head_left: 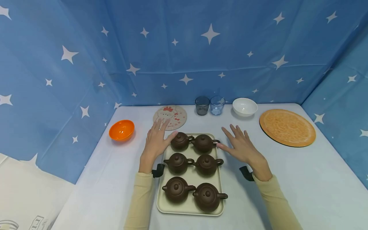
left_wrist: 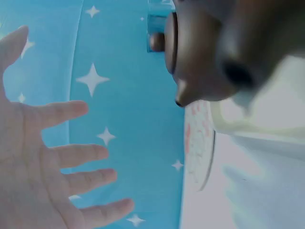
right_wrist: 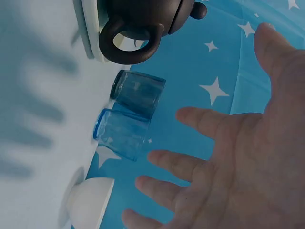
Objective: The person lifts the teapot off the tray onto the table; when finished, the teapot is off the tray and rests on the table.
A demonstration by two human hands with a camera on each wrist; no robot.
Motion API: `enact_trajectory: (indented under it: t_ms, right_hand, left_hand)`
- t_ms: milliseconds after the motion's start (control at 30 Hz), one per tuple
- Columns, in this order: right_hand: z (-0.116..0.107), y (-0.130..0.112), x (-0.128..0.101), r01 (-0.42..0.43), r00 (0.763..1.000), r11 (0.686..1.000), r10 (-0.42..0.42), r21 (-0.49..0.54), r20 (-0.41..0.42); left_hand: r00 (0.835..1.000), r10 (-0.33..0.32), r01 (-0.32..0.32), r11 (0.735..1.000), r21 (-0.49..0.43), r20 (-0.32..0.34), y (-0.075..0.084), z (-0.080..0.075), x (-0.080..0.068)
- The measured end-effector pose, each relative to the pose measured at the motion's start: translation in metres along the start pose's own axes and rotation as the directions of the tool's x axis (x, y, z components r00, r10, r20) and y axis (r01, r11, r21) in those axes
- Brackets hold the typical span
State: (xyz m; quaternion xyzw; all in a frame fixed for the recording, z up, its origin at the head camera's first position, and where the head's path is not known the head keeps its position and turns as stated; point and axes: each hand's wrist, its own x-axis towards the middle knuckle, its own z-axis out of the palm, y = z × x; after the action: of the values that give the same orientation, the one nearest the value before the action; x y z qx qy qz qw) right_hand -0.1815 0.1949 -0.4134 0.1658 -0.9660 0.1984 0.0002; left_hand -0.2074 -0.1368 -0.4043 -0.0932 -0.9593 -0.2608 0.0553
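Several dark brown teapots stand in two columns on a cream rectangular tray (head_left: 188, 209), among them a back-left teapot (head_left: 180, 141) and a back-right teapot (head_left: 203, 143). My left hand (head_left: 156, 140) hovers by the tray's back left corner, fingers spread, thumb over the edge of the back-left teapot in the head view. On the other side, my right hand (head_left: 241, 145) is held in the air with fingers apart, its thumb near the handle of the back-right teapot. Both palms (left_wrist: 28, 167) (right_wrist: 243, 167) face the wrist cameras and hold nothing.
Behind the tray lies a round cartoon mat (head_left: 179, 116). A grey glass (head_left: 202, 106), a blue glass (head_left: 217, 106) and a white bowl (head_left: 244, 107) line the back edge. An orange bowl (head_left: 122, 130) sits left; a round orange-tan board (head_left: 287, 127) lies right.
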Motion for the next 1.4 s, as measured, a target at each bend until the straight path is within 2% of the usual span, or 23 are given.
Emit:
enact_trajectory:
  t_ms: [133, 300, 467, 567, 733, 833, 1033, 1200, 1400]
  right_hand:
    - [0.0, 0.0, 0.006, 0.026, 0.999, 0.999, -0.026, 0.025, 0.019]
    - [0.001, 0.003, 0.015, 0.062, 0.998, 0.995, -0.064, 0.078, 0.025]
    - [0.004, 0.006, 0.023, 0.142, 0.99, 0.974, -0.141, 0.175, -0.016]
    - [0.008, 0.006, 0.026, 0.177, 0.984, 0.959, -0.174, 0.221, -0.034]
    - [0.015, 0.008, 0.031, 0.201, 0.98, 0.944, -0.198, 0.262, -0.036]
    - [0.018, 0.009, 0.034, 0.214, 0.976, 0.935, -0.213, 0.282, -0.035]
    - [0.022, 0.011, 0.04, 0.216, 0.976, 0.93, -0.216, 0.296, -0.032]
    - [0.026, 0.012, 0.042, 0.213, 0.976, 0.922, -0.213, 0.324, -0.034]
    - [0.029, 0.014, 0.043, 0.232, 0.972, 0.906, -0.233, 0.355, -0.041]
  left_hand:
    - [0.999, -0.011, 0.008, 0.995, -0.095, -0.033, -0.013, -0.001, 0.003]
    - [0.998, -0.04, 0.029, 0.976, -0.216, -0.05, -0.03, 0.001, 0.01]
    - [0.998, -0.069, 0.067, 0.953, -0.296, 0.004, -0.042, 0.004, 0.02]
    - [0.993, -0.088, 0.112, 0.918, -0.381, 0.081, -0.047, 0.005, 0.024]
    - [0.964, -0.137, 0.241, 0.814, -0.528, 0.23, -0.054, 0.012, 0.027]
    - [0.949, -0.17, 0.298, 0.764, -0.572, 0.267, -0.058, 0.016, 0.027]
    - [0.933, -0.181, 0.346, 0.688, -0.638, 0.31, -0.064, 0.023, 0.028]
    - [0.926, -0.171, 0.362, 0.659, -0.659, 0.338, -0.066, 0.029, 0.026]
    - [0.927, -0.168, 0.36, 0.649, -0.67, 0.335, -0.069, 0.033, 0.022]
